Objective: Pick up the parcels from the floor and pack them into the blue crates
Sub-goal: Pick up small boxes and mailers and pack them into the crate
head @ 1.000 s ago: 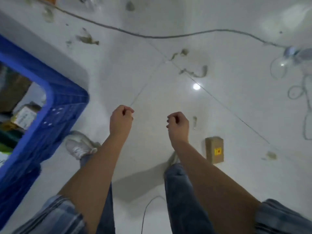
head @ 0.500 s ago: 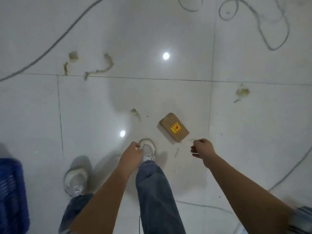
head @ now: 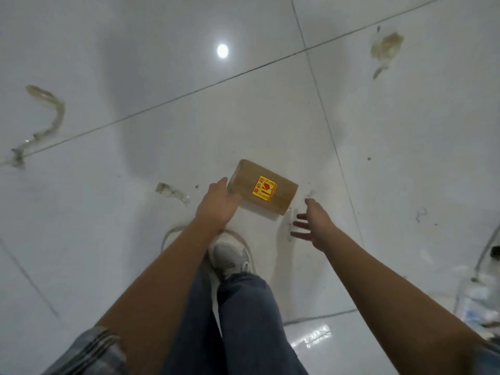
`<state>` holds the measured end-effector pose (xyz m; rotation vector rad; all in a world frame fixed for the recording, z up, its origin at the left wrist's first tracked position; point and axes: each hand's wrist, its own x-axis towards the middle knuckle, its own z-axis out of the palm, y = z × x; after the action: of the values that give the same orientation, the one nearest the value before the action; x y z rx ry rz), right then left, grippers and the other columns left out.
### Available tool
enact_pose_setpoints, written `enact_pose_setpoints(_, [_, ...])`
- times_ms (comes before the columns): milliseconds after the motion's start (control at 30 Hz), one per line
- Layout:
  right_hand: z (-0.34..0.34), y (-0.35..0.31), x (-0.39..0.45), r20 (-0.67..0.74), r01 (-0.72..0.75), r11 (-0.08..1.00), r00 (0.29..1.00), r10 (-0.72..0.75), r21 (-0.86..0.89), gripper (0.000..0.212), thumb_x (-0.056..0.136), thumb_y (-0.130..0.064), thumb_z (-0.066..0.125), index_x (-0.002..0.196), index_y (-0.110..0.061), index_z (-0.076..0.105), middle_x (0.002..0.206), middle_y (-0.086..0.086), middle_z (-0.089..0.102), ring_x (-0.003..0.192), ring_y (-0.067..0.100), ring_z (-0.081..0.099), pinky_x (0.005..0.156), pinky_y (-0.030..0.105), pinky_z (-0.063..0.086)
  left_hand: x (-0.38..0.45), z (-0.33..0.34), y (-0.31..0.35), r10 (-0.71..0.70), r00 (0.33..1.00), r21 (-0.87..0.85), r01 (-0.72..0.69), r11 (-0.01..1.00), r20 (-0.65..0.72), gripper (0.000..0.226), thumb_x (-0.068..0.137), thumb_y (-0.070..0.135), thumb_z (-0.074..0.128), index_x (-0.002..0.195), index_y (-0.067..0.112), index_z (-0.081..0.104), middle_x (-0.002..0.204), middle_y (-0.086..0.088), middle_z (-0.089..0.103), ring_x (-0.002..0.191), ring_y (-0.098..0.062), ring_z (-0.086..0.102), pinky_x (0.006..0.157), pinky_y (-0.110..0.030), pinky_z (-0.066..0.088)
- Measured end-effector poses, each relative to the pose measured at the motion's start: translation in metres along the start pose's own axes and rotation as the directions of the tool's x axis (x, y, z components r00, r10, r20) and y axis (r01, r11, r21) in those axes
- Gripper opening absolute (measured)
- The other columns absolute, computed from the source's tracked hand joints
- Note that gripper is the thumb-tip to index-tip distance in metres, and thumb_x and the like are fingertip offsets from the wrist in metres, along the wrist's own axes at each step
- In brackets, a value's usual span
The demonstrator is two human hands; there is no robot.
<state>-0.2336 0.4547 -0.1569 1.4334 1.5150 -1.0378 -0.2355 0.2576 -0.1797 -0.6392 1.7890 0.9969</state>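
A small brown cardboard parcel (head: 262, 191) with a yellow and red sticker lies on the white tiled floor just ahead of my feet. My left hand (head: 216, 205) is at its left end, thumb up along the edge and fingers tucked under the near corner, holding it. The parcel looks slightly tilted, with a shadow beneath its near side. A short way from the parcel's right corner, my right hand (head: 311, 224) hovers with fingers spread, touching nothing. No blue crate is in view.
My grey shoe (head: 230, 257) stands right below the parcel. Dried stains (head: 50, 115) mark the tiles at left and at the upper right. A thin cable (head: 487, 253) and a clear plastic item (head: 476, 301) sit at the right edge.
The view swung from the blue crate to the parcel, which now lies close. Both hands uncurled and reached down; my left hand took the parcel's left end, my right hand opened beside it.
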Motion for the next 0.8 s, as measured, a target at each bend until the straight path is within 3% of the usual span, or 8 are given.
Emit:
enact_pose_setpoints(133, [0.011, -0.013, 0.035, 0.095, -0.02, 1.0, 0.995, 0.021, -0.011, 0.043, 0.099, -0.044, 0.024, 0.127, -0.017, 0.042, 0.114, 0.011, 0.051, 0.106, 0.031, 0.054, 0.085, 0.05, 0.052, 0.04, 0.016, 0.007, 0.044, 0.999, 0.038, -0.043, 0.998, -0.024, 0.056, 0.091, 0.047, 0.04, 0.139, 0.017, 0.037, 0.137, -0.012, 0.043, 0.125, -0.032, 0.046, 0.106, -0.047, 0.037])
enact_pose_setpoints(233, [0.013, -0.018, 0.032, 0.122, 0.002, 0.997, 0.993, 0.008, -0.079, 0.041, 0.098, -0.052, 0.02, 0.114, -0.021, 0.041, 0.1, 0.007, 0.053, 0.102, 0.03, 0.054, 0.088, 0.051, 0.051, 0.037, 0.023, 0.008, 0.05, 0.999, 0.101, -0.049, 0.994, -0.005, 0.05, 0.095, 0.045, 0.04, 0.136, 0.016, 0.037, 0.132, -0.015, 0.042, 0.121, -0.033, 0.044, 0.106, -0.046, 0.036])
enact_pose_setpoints(433, [-0.005, -0.013, -0.014, 0.175, 0.057, 0.997, 0.983, -0.063, 0.043, 0.051, 0.092, -0.059, 0.037, 0.124, -0.02, 0.042, 0.117, 0.012, 0.057, 0.102, 0.033, 0.062, 0.075, 0.046, 0.058, -0.018, -0.001, 0.019, -0.127, 0.992, -0.428, 0.104, 0.898, -0.024, 0.046, 0.094, 0.054, 0.037, 0.116, 0.014, 0.04, 0.116, -0.008, 0.051, 0.101, -0.022, 0.05, 0.094, -0.042, 0.044])
enact_pose_setpoints(533, [-0.011, -0.006, -0.052, 0.272, 0.146, 0.987, 0.949, -0.158, 0.064, 0.027, 0.088, -0.04, 0.06, 0.094, -0.018, 0.045, 0.111, 0.01, 0.057, 0.102, 0.029, 0.061, 0.086, 0.051, 0.055, -0.06, -0.025, 0.024, -0.203, 0.979, -0.587, 0.155, 0.795, -0.017, 0.053, 0.089, 0.059, 0.042, 0.12, 0.016, 0.039, 0.117, -0.004, 0.048, 0.107, -0.022, 0.051, 0.094, -0.042, 0.048])
enact_pose_setpoints(600, [-0.012, -0.005, -0.081, 0.313, 0.172, 0.976, 0.927, -0.206, 0.132, 0.025, 0.085, -0.025, 0.066, 0.087, -0.017, 0.042, 0.108, 0.011, 0.057, 0.098, 0.029, 0.061, 0.092, 0.053, 0.052, -0.089, -0.041, 0.027, -0.207, 0.978, -0.667, 0.132, 0.733, -0.034, 0.052, 0.087, 0.056, 0.05, 0.118, 0.015, 0.041, 0.112, -0.003, 0.049, 0.102, -0.018, 0.053, 0.094, -0.041, 0.05])
enact_pose_setpoints(667, [-0.012, -0.006, -0.112, 0.362, 0.178, 0.973, 0.906, -0.22, 0.147, 0.033, 0.082, -0.016, 0.069, 0.103, -0.02, 0.044, 0.114, 0.012, 0.055, 0.099, 0.027, 0.06, 0.092, 0.05, 0.052, -0.117, -0.055, 0.031, -0.197, 0.976, -0.729, 0.072, 0.68, -0.087, 0.044, 0.086, 0.049, 0.058, 0.109, 0.014, 0.045, 0.105, -0.001, 0.05, 0.093, -0.01, 0.053, 0.095, -0.04, 0.051])
enact_pose_setpoints(700, [-0.012, -0.008, -0.128, 0.401, 0.187, 0.975, 0.889, -0.219, 0.119, 0.049, 0.081, -0.014, 0.071, 0.117, -0.022, 0.04, 0.115, 0.011, 0.053, 0.101, 0.026, 0.06, 0.089, 0.046, 0.054, -0.13, -0.062, 0.034, -0.2, 0.973, -0.756, 0.044, 0.653, -0.116, 0.037, 0.086, 0.044, 0.061, 0.102, 0.014, 0.047, 0.101, 0.0, 0.051, 0.091, -0.008, 0.053, 0.095, -0.039, 0.051])
enact_pose_setpoints(800, [-0.008, -0.011, -0.177, 0.442, 0.385, 0.919, 0.842, -0.31, -0.089, 0.082, 0.074, -0.013, 0.078, 0.139, -0.027, 0.029, 0.115, 0.004, 0.05, 0.101, 0.018, 0.057, 0.077, 0.021, 0.053, -0.161, -0.078, 0.038, -0.221, 0.964, -0.82, 0.003, 0.573, -0.15, 0.031, 0.081, 0.039, 0.068, 0.093, 0.016, 0.051, 0.103, -0.006, 0.056, 0.088, -0.01, 0.055, 0.092, -0.04, 0.052])
